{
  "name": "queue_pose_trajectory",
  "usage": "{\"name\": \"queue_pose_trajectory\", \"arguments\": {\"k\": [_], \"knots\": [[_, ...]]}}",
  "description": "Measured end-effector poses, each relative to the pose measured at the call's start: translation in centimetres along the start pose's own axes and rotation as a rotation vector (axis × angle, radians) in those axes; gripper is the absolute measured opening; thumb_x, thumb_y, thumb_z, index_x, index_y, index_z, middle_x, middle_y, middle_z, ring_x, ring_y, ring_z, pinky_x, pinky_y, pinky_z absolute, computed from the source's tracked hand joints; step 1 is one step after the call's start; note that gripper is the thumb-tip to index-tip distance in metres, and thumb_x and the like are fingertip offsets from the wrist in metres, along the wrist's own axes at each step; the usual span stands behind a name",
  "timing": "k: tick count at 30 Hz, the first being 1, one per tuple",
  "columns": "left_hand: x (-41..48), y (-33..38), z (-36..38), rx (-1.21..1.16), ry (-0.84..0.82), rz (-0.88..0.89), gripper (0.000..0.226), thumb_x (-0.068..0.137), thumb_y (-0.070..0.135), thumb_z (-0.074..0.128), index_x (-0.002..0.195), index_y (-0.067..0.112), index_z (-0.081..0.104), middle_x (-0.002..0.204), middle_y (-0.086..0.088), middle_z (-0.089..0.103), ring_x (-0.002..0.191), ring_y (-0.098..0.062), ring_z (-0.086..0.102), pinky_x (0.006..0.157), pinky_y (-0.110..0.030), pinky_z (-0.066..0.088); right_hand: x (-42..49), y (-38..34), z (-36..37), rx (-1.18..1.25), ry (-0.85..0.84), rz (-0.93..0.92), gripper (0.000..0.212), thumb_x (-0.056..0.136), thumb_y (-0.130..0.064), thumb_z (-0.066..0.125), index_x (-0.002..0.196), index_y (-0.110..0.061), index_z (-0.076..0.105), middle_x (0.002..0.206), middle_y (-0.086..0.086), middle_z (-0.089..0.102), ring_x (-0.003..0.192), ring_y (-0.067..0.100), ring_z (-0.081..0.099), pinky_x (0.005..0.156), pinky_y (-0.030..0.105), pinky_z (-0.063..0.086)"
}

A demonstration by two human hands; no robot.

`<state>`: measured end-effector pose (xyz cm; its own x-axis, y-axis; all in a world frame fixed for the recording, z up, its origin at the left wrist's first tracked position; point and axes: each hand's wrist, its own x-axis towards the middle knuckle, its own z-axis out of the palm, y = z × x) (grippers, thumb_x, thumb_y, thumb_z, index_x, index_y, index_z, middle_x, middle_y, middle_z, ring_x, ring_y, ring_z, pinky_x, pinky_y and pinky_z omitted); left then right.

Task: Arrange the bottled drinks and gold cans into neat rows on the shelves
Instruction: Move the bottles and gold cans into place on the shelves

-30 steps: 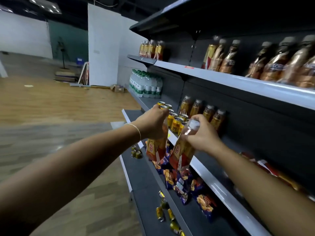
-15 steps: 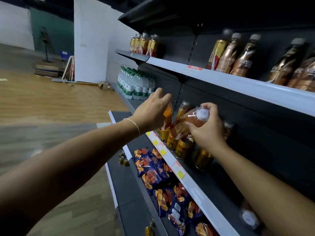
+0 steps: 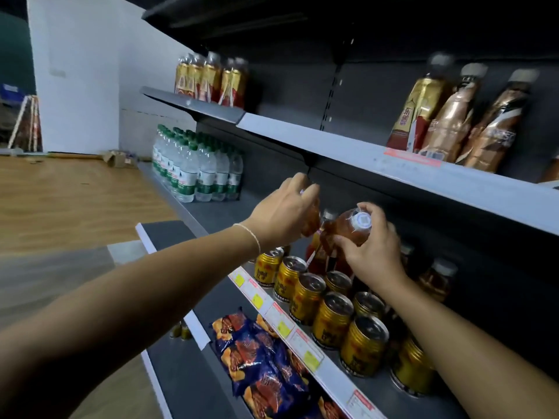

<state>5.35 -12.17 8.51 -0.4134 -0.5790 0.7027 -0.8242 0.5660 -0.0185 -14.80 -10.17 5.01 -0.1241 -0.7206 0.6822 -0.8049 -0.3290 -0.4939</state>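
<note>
Left hand (image 3: 284, 213) had fingers curled over the top of an amber bottle (image 3: 313, 222), right hand (image 3: 375, 252) gripped a tilted white-capped bottle (image 3: 351, 228), both just above the gold cans (image 3: 331, 320) sitting on the middle shelf (image 3: 334, 381).

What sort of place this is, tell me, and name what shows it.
Probably a shop aisle, perhaps a mock one: tiered shelves with price labels along the edge, rows of gold cans and water bottles, and snack bags below.
</note>
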Motion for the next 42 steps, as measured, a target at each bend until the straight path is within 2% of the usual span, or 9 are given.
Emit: {"name": "queue_pose_trajectory", "arguments": {"k": [3, 8, 12, 17, 21, 25, 30, 34, 42], "knots": [[1.8, -2.6, 1.9, -0.057, -0.016, 0.007, 0.047, 0.074, -0.001, 0.062, 0.117, 0.006, 0.045, 0.118, -0.016, 0.040, 0.100, -0.034, 0.048, 0.057, -0.036, 0.039, 2.0, 0.5, 2.0, -0.060, 0.005, 0.134, 0.068, 0.075, -0.035, 0.085, 0.132, -0.020, 0.051, 0.111, 0.007, 0.061, 0.103, 0.026, 0.059, 0.087, 0.036, 0.052], [4.5, -5.3, 5.8, -0.155, -0.038, -0.012, 0.039, 0.077, 0.006, 0.065, 0.111, 0.007, 0.046, 0.113, -0.013, 0.040, 0.101, -0.034, 0.047, 0.060, -0.038, 0.041, 4.4, 2.5, 4.1, -0.115, -0.082, 0.260, 0.045, 0.078, -0.041, 0.081, 0.113, -0.020, 0.062, 0.090, -0.008, 0.064, 0.092, 0.019, 0.066, 0.068, 0.023, 0.046], [6.5, -6.3, 8.7, -0.210, -0.081, -0.077, 0.053, 0.077, 0.012, 0.066, 0.126, 0.008, 0.046, 0.119, -0.015, 0.041, 0.108, -0.035, 0.047, 0.072, -0.042, 0.049, 5.9, 4.0, 5.3, -0.121, -0.131, 0.290, 0.072, 0.078, -0.043, 0.079, 0.139, -0.029, 0.043, 0.114, -0.003, 0.061, 0.099, 0.015, 0.058, 0.080, 0.025, 0.045], [8.3, -6.9, 11.7, -0.225, -0.171, -0.113, 0.046, 0.079, 0.017, 0.061, 0.123, 0.010, 0.049, 0.121, -0.017, 0.044, 0.106, -0.036, 0.050, 0.079, -0.042, 0.051, 7.3, 5.3, 7.2, -0.081, -0.173, 0.311, 0.079, 0.074, -0.037, 0.084, 0.139, -0.033, 0.039, 0.125, -0.003, 0.059, 0.106, 0.018, 0.057, 0.083, 0.024, 0.043], [8.7, -7.5, 13.9, -0.273, -0.209, -0.128, 0.029, 0.081, 0.018, 0.058, 0.108, 0.012, 0.048, 0.113, -0.016, 0.046, 0.100, -0.036, 0.051, 0.075, -0.045, 0.052, 7.4, 6.2, 8.7, -0.129, -0.205, 0.297, 0.067, 0.072, -0.036, 0.084, 0.127, -0.031, 0.046, 0.096, -0.015, 0.056, 0.093, 0.014, 0.055, 0.075, 0.021, 0.038], [9.5, -8.2, 16.2, -0.293, -0.242, -0.119, 0.031, 0.082, 0.020, 0.057, 0.112, 0.013, 0.050, 0.112, -0.015, 0.047, 0.098, -0.037, 0.054, 0.076, -0.046, 0.054, 7.2, 6.8, 10.1, -0.139, -0.195, 0.323, 0.071, 0.072, -0.036, 0.084, 0.131, -0.028, 0.045, 0.115, -0.003, 0.064, 0.103, 0.021, 0.061, 0.081, 0.024, 0.042], [11.0, -9.3, 18.2, -0.356, -0.284, -0.066, 0.034, 0.083, 0.026, 0.058, 0.115, 0.016, 0.050, 0.115, -0.016, 0.047, 0.097, -0.036, 0.056, 0.075, -0.038, 0.053, 7.4, 6.5, 11.3, -0.183, -0.166, 0.401, 0.076, 0.075, -0.038, 0.081, 0.137, -0.029, 0.037, 0.110, -0.006, 0.064, 0.103, 0.022, 0.063, 0.079, 0.024, 0.042], [11.5, -10.4, 19.6, -0.411, -0.322, -0.006, 0.035, 0.083, 0.023, 0.061, 0.115, 0.013, 0.053, 0.116, -0.017, 0.052, 0.106, -0.034, 0.052, 0.081, -0.037, 0.051, 7.5, 5.9, 12.1, -0.386, -0.164, 0.477, 0.082, 0.080, -0.048, 0.076, 0.145, -0.023, 0.032, 0.084, -0.008, 0.061, 0.074, 0.014, 0.056, 0.067, 0.027, 0.047], [12.9, -11.4, 20.6, -0.430, -0.479, 0.080, 0.050, 0.089, 0.026, 0.058, 0.135, 0.017, 0.041, 0.128, -0.019, 0.041, 0.109, -0.037, 0.053, 0.088, -0.037, 0.048, 7.1, 3.8, 12.9, -0.690, -0.163, 0.511, 0.053, 0.079, -0.061, 0.070, 0.109, -0.020, 0.054, 0.092, 0.000, 0.062, 0.088, 0.022, 0.065, 0.071, 0.036, 0.056]]}}
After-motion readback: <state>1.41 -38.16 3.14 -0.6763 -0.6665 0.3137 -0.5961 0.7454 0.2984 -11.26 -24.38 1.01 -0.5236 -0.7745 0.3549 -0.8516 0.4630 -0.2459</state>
